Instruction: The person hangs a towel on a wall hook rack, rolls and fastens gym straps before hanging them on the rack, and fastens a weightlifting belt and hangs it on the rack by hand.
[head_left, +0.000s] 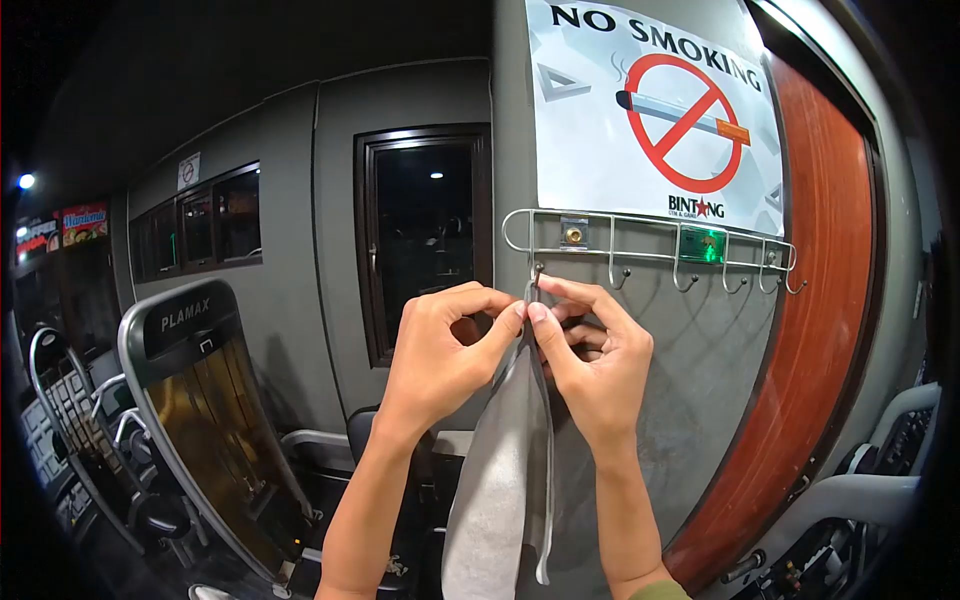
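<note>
A light grey cloth (492, 490) hangs down in folds from my fingers. My left hand (447, 345) pinches its top edge between thumb and forefinger. On the other side, my right hand (590, 355) grips the same gathered top, its thumb close to my left thumb. Just above the fingertips is the leftmost hook of a white wire hook rack (650, 258) fixed to the wall. Whether the cloth's top is around that hook or only beside it, I cannot tell, as my fingers cover the spot.
Above the rack a no-smoking poster (655, 110) covers the wall. To the right stands a reddish wooden door (800, 250). A Plamax weight machine (190, 370) is at the left, with more gym equipment (840, 530) at the lower right. A dark-framed window (425, 230) lies behind.
</note>
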